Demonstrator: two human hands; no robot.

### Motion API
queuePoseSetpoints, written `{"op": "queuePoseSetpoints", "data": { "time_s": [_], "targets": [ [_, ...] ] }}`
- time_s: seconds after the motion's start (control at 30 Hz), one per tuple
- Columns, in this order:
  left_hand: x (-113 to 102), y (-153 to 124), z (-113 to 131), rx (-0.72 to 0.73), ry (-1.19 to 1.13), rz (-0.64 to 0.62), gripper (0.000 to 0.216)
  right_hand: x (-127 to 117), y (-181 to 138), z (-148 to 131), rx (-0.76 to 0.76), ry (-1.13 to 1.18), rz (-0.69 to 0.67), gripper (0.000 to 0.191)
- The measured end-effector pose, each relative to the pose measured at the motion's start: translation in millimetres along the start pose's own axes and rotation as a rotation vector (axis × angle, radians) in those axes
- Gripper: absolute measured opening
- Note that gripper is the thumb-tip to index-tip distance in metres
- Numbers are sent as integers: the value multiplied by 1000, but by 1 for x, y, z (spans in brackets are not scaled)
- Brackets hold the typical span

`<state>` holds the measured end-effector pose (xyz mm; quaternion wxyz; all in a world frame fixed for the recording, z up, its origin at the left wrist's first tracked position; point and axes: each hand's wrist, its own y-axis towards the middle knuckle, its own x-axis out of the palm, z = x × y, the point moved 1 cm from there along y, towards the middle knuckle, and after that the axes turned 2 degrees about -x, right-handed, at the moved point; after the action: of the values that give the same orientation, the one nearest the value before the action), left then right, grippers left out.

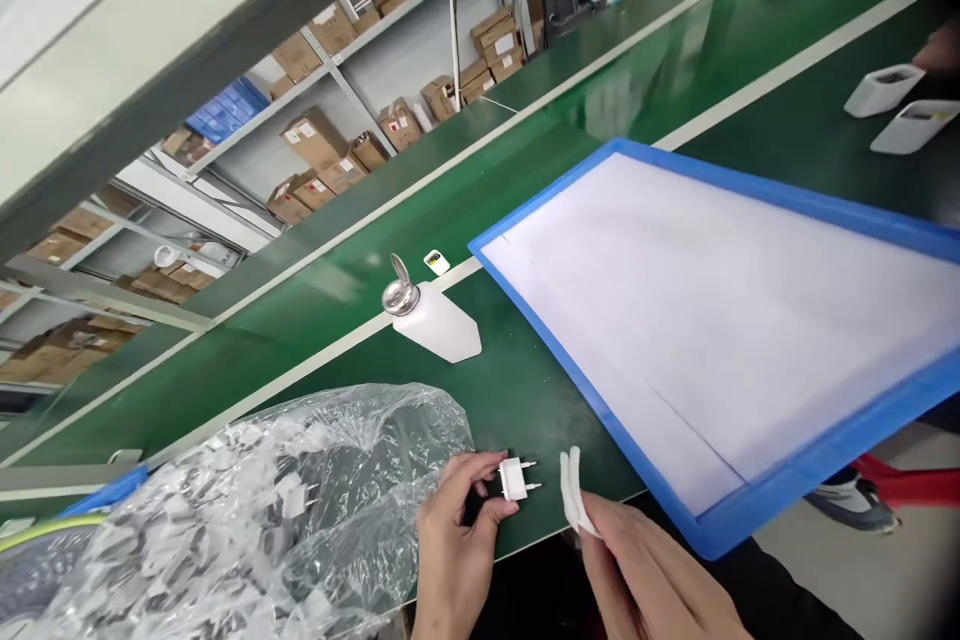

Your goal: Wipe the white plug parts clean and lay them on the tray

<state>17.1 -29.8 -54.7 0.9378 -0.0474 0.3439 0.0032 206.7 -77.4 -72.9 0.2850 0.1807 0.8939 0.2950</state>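
Head: boxy wht 2-pin plug (514,479)

Here's your left hand (461,520), bare all the way to the wrist, and your right hand (649,565) matches, bare too! Down between them shows your black clothing (536,588), so dark that its seams don't read.

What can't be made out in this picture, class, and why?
- Head view: underside of the white plug, turned away.
- Head view: lower end of the white strip, covered by the right hand.
- Head view: number of white pieces, overlapping inside the crinkled clear bag.
- Head view: box labels, too small to read.
- Head view: another person's hand, blurred, cut by the right edge.
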Motion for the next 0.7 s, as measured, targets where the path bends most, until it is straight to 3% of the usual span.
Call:
{"op": "queuePoseSetpoints", "data": {
  "time_s": [0.1,0.3,0.5,0.7],
  "targets": [
    [3,1,3,62,56,31,24,15,10,9,-141,-24,-58,71],
    [4,2,7,245,170,60,22,37,17,20,-111,120,-243,37],
    [3,-1,2,242,222,36,32,27,21,27,-255,173,-429,41],
    [7,-2,2,403,297,45,40,19,18,35,-530,64,-634,43]
  ]
}}
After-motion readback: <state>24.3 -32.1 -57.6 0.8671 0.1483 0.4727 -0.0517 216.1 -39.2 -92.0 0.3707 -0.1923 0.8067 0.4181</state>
